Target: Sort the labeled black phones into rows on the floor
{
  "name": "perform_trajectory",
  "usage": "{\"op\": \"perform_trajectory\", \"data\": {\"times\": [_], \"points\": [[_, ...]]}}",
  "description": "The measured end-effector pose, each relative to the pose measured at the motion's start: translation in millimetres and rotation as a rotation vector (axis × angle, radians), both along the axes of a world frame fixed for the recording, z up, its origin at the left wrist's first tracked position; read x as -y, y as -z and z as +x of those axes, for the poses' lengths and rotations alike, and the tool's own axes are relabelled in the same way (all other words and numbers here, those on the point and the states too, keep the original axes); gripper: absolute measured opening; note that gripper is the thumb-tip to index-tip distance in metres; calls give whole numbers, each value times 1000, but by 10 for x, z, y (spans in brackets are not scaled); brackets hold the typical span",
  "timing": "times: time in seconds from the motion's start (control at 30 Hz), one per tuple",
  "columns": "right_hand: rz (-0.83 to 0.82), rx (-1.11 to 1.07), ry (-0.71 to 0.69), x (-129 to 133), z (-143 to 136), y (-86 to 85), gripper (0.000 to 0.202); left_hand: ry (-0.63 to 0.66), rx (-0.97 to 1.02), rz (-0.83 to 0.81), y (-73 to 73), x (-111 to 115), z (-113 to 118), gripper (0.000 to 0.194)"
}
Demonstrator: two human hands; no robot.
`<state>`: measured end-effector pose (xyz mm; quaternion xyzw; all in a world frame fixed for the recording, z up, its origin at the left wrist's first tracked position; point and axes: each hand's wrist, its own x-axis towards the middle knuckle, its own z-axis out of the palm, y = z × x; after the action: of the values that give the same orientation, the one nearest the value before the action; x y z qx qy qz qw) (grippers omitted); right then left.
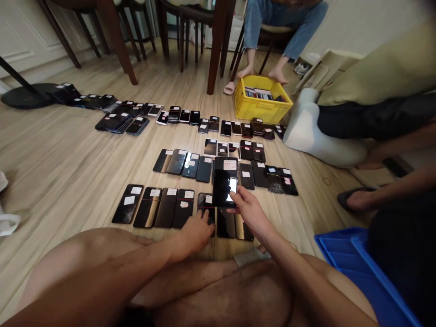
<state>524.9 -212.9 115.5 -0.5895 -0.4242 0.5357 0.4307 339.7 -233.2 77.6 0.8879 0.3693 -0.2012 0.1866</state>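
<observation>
My right hand (245,202) grips the lower right edge of a black smartphone (223,181) that has a white and red label near its top. The phone is raised above the rows, its glossy face toward me. My left hand (199,231) rests with fingers stretched out on another labelled phone (206,201) in the nearest row. Left of it in that row lie several dark phones, among them a brown one (166,208) and one with two stickers (127,204). Parts of the phones behind the raised one are hidden.
Further rows of labelled phones (177,162) and stacks (114,122) spread over the wooden floor. A yellow crate (262,109) with many thin items stands beyond, by a seated person's feet (250,70). Blue plastic bins (361,259) are at right, near another person's foot (357,200). Table legs (220,50) stand behind.
</observation>
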Motion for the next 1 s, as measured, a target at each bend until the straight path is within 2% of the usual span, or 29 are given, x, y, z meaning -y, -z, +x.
{"op": "perform_trajectory", "data": {"times": [0.5, 0.77, 1.0], "points": [[-4, -14, -21, -8, 9, 7, 45, 3, 32, 42, 39, 11, -2, 50], [0, -23, -12, -13, 11, 26, 46, -10, 15, 10, -16, 2, 13, 51], [3, -22, -21, -1, 12, 19, 43, -6, -2, 19, 13, -1, 23, 47]]}}
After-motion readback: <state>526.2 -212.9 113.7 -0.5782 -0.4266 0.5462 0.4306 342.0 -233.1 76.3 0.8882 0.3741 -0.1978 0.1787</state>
